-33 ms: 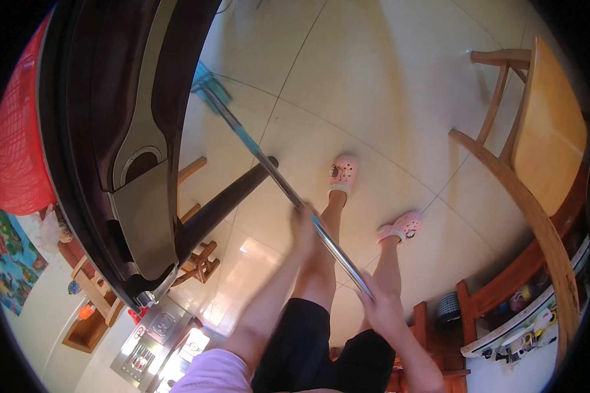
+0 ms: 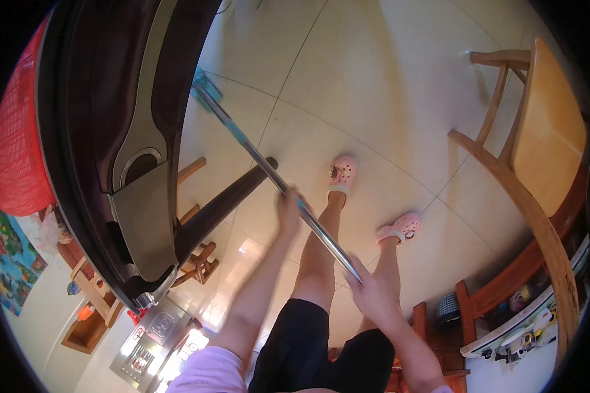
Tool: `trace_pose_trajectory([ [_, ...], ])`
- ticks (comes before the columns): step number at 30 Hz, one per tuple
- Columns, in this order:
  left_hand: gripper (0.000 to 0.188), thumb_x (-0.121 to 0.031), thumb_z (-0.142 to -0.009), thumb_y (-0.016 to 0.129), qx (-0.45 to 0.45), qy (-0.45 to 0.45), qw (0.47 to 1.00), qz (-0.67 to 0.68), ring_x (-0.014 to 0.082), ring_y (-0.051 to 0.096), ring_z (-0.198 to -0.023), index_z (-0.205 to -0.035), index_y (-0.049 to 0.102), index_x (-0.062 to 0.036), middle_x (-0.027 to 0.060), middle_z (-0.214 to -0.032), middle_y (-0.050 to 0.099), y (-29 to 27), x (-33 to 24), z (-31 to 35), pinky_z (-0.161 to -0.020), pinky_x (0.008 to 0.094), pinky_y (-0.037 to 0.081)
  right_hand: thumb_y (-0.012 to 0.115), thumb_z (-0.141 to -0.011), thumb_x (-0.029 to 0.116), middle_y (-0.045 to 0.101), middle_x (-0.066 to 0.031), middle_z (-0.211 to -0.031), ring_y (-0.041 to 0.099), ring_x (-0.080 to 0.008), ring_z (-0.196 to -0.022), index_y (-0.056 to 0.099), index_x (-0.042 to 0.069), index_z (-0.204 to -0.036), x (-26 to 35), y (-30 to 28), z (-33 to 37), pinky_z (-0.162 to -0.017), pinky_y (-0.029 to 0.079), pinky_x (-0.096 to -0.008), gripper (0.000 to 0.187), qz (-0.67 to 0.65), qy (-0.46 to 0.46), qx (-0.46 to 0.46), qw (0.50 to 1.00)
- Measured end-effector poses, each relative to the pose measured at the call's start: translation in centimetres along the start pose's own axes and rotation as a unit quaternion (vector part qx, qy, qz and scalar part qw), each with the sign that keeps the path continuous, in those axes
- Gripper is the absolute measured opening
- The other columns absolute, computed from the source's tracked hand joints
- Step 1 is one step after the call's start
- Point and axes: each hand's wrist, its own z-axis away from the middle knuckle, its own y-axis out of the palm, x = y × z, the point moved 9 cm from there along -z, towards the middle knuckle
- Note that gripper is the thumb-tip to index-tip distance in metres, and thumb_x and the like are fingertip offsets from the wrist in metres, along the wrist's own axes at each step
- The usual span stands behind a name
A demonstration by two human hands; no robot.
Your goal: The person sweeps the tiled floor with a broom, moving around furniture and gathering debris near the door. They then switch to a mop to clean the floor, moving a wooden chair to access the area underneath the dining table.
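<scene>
Mop slants from five o'clock toward eleven, its blurred blue head over the tiled floor — left hand with fingers wrapped around the middle, right hand gripping the near end. Pink clogs stand toward two and four o'clock.

Nothing legible for you here: no readable word or number on the metal pole in your grip, the colourful wall picture far left of it, or the pale sleeve behind it.
</scene>
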Motion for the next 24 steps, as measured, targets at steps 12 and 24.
trace_pose_trajectory([
  [12,0.019,-0.018,-0.08,0.043,-0.101,0.035,0.986,-0.125,0.0183,0.05,-0.044,-0.08,0.041,0.0017,0.0085,-0.059,0.048,2.7,-1.1,-9.0,-0.039,0.031,0.041,0.042,-0.083,0.033,0.058,-0.0177,-0.075,0.057,-0.0334,-0.071,0.043,0.021,-0.114,-2.3,-3.3,-9.7,-0.061,0.044,-0.0412,0.034,0.009,-0.013,-0.018,1.0],
  [24,0.03,-0.021,-0.082,0.047,0.113,-0.216,0.965,-0.095,0.0222,0.054,-0.043,-0.088,0.028,0.0018,0.0133,-0.055,0.05,23.7,16.9,39.5,-0.037,0.0342,0.043,0.045,-0.085,0.027,0.057,-0.0157,-0.096,0.053,-0.0165,-0.078,0.043,0.01,-0.119,-17.7,-11.7,36.2,-0.068,0.042,-0.0296,0.039,-0.044,0.198,-0.115,0.972],
])
